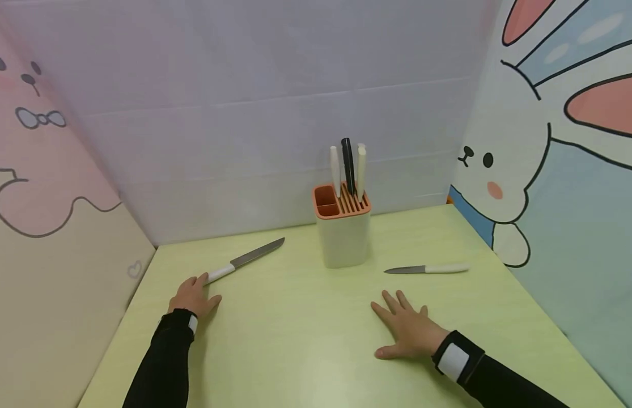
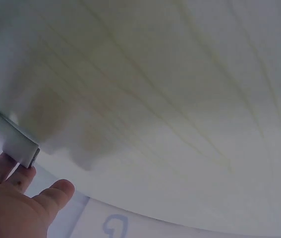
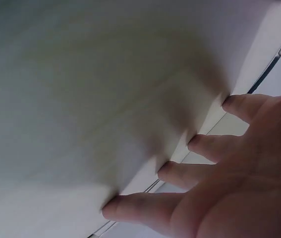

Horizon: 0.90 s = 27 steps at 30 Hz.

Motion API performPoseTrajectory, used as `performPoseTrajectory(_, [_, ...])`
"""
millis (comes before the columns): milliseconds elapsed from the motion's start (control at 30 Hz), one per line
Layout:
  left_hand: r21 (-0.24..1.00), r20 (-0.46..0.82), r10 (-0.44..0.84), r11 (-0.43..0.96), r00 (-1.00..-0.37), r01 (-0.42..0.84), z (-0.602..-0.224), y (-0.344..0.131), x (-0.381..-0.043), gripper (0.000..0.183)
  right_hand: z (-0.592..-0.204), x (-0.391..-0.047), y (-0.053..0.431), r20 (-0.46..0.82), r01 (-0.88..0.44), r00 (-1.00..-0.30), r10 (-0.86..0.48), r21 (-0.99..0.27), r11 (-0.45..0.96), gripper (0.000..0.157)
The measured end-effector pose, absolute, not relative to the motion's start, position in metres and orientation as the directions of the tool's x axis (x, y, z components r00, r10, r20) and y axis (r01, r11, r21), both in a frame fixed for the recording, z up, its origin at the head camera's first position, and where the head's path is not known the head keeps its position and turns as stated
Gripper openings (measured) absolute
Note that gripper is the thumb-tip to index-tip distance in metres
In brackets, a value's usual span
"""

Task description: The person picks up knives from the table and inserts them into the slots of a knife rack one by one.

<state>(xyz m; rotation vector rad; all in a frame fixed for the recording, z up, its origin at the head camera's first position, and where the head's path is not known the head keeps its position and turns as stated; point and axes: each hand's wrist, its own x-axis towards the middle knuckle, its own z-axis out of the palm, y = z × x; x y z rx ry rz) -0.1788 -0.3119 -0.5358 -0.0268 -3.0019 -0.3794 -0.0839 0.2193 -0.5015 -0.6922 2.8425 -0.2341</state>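
On the left of the table in the head view lies a large knife (image 1: 257, 253), its blade angled up to the right. My left hand (image 1: 193, 297) has its fingertips at the end of the white handle (image 1: 220, 273), with the thumb spread away from it. The left wrist view shows the handle end (image 2: 14, 139) against the fingers of the left hand (image 2: 16, 203). My right hand (image 1: 411, 328) rests on the table, palm down with fingers spread, holding nothing. Just beyond it a smaller white-handled knife (image 1: 445, 268) lies with its blade pointing left. Spread fingertips (image 3: 170, 171) meet the tabletop in the right wrist view.
A white knife block (image 1: 343, 243) with an orange slotted top stands at the back of the pale yellow table (image 1: 295, 323). One black handle (image 1: 348, 164) and two pale ones stick up from its slots. Walls with cartoon animals flank the table, and a plain pale wall rises behind.
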Motion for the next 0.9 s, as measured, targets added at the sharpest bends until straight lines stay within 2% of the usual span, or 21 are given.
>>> performPoseTrajectory(533, [0.282,0.099,0.072,0.954,-0.992,0.098,-0.528,-0.307,-0.159,0.072,-0.499,-0.084,0.216,-0.181,-0.426,-0.868,-0.462,-0.205,0.881,0.103])
performPoseTrajectory(900, [0.264,0.151,0.165,0.943,-0.975,0.2,-0.536,-0.315,-0.141,0.073,-0.5,-0.083,0.216,-0.174,-0.431,-0.868,-0.466,-0.203,0.879,0.103])
